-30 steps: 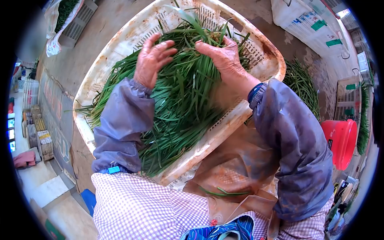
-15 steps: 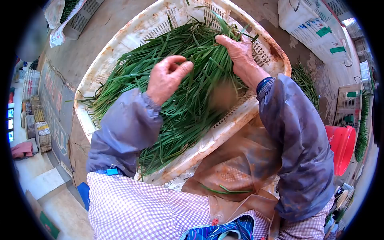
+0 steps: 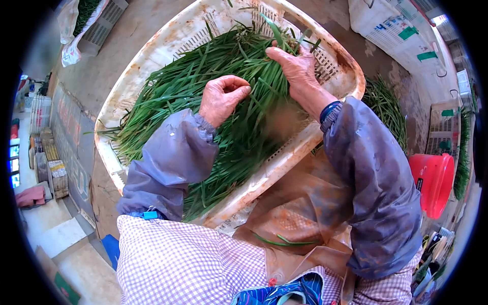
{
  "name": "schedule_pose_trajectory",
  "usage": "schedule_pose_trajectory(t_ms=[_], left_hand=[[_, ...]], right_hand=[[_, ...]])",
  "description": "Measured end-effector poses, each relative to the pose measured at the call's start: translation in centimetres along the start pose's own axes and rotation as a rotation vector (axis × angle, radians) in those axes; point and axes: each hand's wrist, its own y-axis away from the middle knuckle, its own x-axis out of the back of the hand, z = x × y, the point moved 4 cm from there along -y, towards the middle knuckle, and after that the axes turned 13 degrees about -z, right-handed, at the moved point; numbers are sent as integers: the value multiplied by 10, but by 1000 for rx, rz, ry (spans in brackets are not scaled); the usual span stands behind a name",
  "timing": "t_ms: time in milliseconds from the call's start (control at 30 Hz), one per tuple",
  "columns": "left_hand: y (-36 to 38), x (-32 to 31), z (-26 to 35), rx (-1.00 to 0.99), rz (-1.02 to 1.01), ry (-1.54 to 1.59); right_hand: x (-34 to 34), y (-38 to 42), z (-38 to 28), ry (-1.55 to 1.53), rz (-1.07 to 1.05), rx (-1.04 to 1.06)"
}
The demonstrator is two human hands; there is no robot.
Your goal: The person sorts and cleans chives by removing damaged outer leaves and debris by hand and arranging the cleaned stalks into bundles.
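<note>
Long flat green leaves, which look like garlic chives (image 3: 168, 104), lie heaped in a large white plastic basket (image 3: 105, 140) with rust-brown stains. My right hand (image 3: 300, 73) is closed around a bunch of them near the basket's far right side, thumb on top and fingers partly hidden behind the leaves. To its left, my left hand (image 3: 223, 99) hovers over the heap with thumb and fingertips pinched together at the edge of that bunch. Whatever is in the pinch is too small to make out. A blurred patch on the view covers some leaves below the right hand.
A brown apron (image 3: 300, 203) with a few loose leaves on it covers my lap. More chives (image 3: 384, 109) lie on the floor right of the basket. A red bucket (image 3: 432, 185) stands farther right, below white crates (image 3: 396, 40). Stacked boxes (image 3: 56, 173) are at left.
My left hand has moved right, toward the bunch, and its thumb and fingers have come together. My right hand keeps its hold; the whole view has shifted slightly.
</note>
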Motion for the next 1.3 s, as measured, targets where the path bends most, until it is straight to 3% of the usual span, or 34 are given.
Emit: schedule_pose_trajectory(t_ms=[133,267,333,400,467,533,600,733,767,867,933,1000,1067,1167,1267,1300], left_hand=[[1,-8,1,-41,-39,48],[20,-10,22,-179,257,-207],[31,-9,57,-421,331,-339],[26,8,68,-484,353,-148],[7,40,71,-406,415,63],[-25,67,55,-212,114,310],[-52,75,28,-66,-211,546],[-58,54,23,-57,-354,402],[-48,46,39,-93,-178,267],[-2,19,87,-586,165,-134],[37,-18,113,-521,-153,-408],[49,-70,98,-486,-397,-643],[44,-101,67,-238,-580,-457],[13,-131,4,-561,-381,-405],[-11,-136,1,84,-425,-318],[-9,-135,4,52,-407,-422]], right_hand=[[-1,0,-1,18,20,-23],[-1,-7,-1,61,53,1],[-6,-8,-1,106,12,-3],[-18,-4,-8,174,-44,-8],[-40,11,-22,183,-176,48],[-55,24,-28,235,-296,119],[-58,29,-25,308,-283,149],[-36,23,-30,80,-199,118],[-25,19,-27,126,-165,90],[-3,9,-10,29,34,-9],[8,1,0,53,117,-65],[10,-12,0,110,149,-90],[5,-23,-2,197,132,-88],[-10,-31,-3,240,97,-18],[-23,-25,-12,213,57,15],[-24,-20,-16,185,56,34]])
